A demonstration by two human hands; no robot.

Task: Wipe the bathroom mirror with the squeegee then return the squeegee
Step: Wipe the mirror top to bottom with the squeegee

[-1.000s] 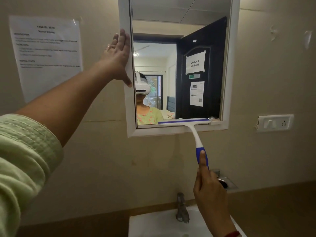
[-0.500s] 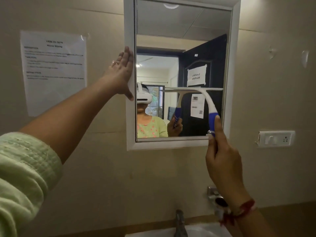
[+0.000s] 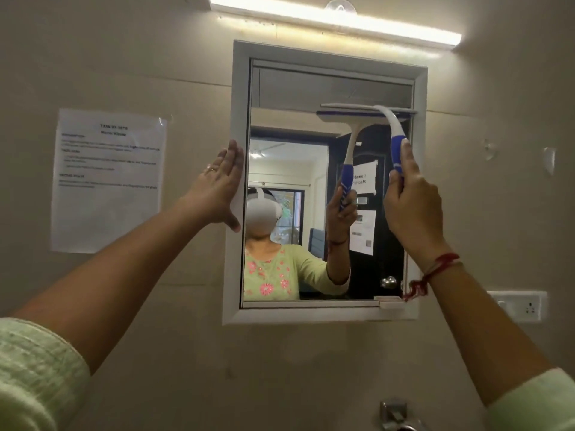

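Squeegee: blade level on the mirror at its top right corner, apparently touching the glass, likely set for a downward pull.
Right hand: fingers curled round the blue handle.
Left hand: flat, fingers straight, pressing the left frame edge, probably to steady it.

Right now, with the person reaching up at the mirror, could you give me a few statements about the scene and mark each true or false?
1. The right hand grips the squeegee by its blue handle. True.
2. The left hand lies flat against the left frame of the mirror. True.
3. The squeegee blade sits at the bottom of the glass. False: it is near the top.
4. The light bar above the mirror is off. False: it is lit.
5. A printed sheet hangs right of the mirror. False: it hangs on the left.
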